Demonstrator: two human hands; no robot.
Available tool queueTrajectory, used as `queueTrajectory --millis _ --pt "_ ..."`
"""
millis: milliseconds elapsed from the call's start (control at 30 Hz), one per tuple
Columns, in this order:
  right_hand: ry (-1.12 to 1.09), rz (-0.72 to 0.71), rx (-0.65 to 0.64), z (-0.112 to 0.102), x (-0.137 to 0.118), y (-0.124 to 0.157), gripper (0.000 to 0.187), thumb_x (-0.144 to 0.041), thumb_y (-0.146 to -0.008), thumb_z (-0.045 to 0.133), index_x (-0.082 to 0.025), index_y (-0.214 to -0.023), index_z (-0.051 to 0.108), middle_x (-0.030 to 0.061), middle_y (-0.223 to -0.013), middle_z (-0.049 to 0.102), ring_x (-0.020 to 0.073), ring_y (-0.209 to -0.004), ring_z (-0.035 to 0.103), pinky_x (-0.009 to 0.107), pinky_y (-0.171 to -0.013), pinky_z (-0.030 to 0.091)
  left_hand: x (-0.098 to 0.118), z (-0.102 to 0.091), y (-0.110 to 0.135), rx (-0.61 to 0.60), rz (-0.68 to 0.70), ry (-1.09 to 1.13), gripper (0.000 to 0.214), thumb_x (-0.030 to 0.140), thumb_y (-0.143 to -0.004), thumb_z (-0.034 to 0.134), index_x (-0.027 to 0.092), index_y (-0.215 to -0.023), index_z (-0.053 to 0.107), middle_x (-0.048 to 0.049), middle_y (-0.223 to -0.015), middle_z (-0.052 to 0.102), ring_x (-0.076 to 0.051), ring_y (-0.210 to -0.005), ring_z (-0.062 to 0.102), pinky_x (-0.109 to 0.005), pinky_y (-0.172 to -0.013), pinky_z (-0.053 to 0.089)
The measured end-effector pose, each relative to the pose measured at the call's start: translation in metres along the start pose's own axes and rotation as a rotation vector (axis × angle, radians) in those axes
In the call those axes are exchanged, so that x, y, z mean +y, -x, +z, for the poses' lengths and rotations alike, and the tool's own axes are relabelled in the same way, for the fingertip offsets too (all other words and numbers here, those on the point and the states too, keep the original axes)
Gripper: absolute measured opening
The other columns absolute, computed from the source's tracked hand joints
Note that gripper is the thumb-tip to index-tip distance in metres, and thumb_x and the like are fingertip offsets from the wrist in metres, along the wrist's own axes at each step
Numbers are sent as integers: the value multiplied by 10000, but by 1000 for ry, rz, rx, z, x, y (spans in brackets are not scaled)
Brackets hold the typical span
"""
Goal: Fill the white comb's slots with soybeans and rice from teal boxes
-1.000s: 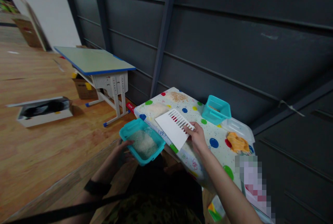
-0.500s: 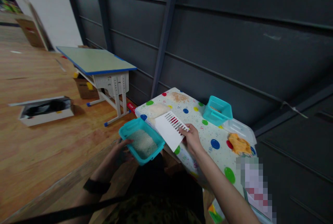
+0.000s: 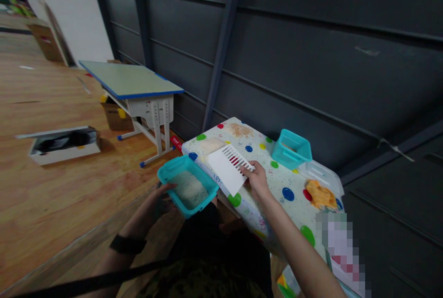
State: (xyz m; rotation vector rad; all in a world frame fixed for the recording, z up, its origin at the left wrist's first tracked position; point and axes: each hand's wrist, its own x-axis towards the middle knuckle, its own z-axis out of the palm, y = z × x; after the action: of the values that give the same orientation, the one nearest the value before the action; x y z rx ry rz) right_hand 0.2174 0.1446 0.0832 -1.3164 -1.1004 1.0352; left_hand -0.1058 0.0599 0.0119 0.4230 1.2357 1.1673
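Observation:
My left hand (image 3: 162, 201) grips a teal plastic container (image 3: 207, 182) by its near left side, with the thumb over the rim. White rice (image 3: 190, 189) lies inside it. The container is held beside the table's edge. In my right hand (image 3: 256, 179) is a flat white card (image 3: 226, 173) with a row of slots along one side, pinched at its right end. The card is above the tabletop, close to a pale heap of rice-like grains (image 3: 212, 145). Farther back lies a scatter of brownish grains (image 3: 241, 129).
On the spotted tablecloth (image 3: 273, 187) stand a second teal container (image 3: 292, 148), a clear lid (image 3: 321, 173) and an orange cloth (image 3: 321, 195). A dark panelled wall (image 3: 311, 58) runs behind. At left are a desk (image 3: 133, 79) and an open white box (image 3: 65, 146) on the floor.
The card has shifted slightly right, and a small gap now shows between it and the container. Both hands keep their holds. The view has moved a little.

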Motion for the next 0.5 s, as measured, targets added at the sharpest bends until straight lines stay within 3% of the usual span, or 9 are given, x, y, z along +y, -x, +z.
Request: queueTrajectory --millis 133,267,400,500 --pt "-5 -8 -32 -1 -11 0 466 -521 -598 913 -276 -856 613 9 -731 755 234 -630 654 318 -534 495 1 -1 -2 25 1 13 547 296 -787 909 285 -1231 589 8 -809 682 -220 -613 726 -326 -551 620" --pt "59 -79 -30 0 -24 -25 461 -512 -605 897 -282 -881 608 8 -740 757 251 -657 674 317 -528 492 2 1 -1 42 -2 6 480 278 -837 855 268 -1235 586 -8 -799 671 -219 -614 709 -330 -537 623" --pt "151 -102 -54 12 -21 -47 421 -484 -601 888 -282 -841 607 -8 -696 725 239 -641 653 312 -538 496 5 3 4 24 22 3 456 294 -865 840 276 -1242 585 -4 -802 671 -207 -611 707 -321 -545 629" --pt "121 -84 -114 21 -15 -45 442 -501 -599 891 -279 -842 596 -8 -708 738 231 -640 658 306 -541 504 7 3 5 13 12 10 462 269 -867 837 284 -1251 581 14 -771 653 -192 -581 689 -301 -525 618"
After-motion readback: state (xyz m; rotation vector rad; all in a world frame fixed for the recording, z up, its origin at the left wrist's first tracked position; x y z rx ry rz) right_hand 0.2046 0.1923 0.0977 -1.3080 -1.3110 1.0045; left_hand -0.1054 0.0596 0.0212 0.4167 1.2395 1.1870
